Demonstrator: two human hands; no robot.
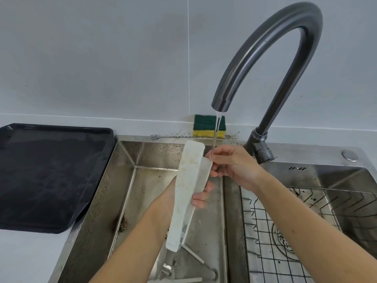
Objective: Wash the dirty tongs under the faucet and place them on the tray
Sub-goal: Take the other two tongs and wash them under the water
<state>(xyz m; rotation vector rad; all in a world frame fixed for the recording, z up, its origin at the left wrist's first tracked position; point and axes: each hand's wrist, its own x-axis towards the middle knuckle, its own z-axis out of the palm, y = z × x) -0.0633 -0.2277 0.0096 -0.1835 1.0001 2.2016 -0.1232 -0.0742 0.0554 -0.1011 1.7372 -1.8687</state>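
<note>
In the head view, the tongs point(186, 193) stood nearly upright over the left basin of the sink point(114, 180), blades up toward twelve o'clock and hinge end down toward six. My left hand point(173, 195) was wrapped round their middle from behind, its fingertips point(201, 196) curled onto the right edge. My right hand point(230, 166) came in from four o'clock and pinched the tip of the right blade between thumb and fingers. The stream point(216, 127) from the faucet point(265, 48) fell right at that pinch.

I judged the main risk to be a half-done wash. The water struck only the right blade's tip and my fingers, while the left blade, which showed brownish smears, sat to the nine o'clock side of the stream and looked dry. Unless I shifted it under the flow, the dirt would remain.

The plastic was wet and slick, so a loose hold could have let the tongs slide down into the grimy basin. Spreading the blades also loaded their spring, and if the pinch slipped the blade could have snapped back and sprayed water.

The tray point(51, 176) waited at nine o'clock, well apart, so carrying the dripping tongs there would have wet the counter.
</note>
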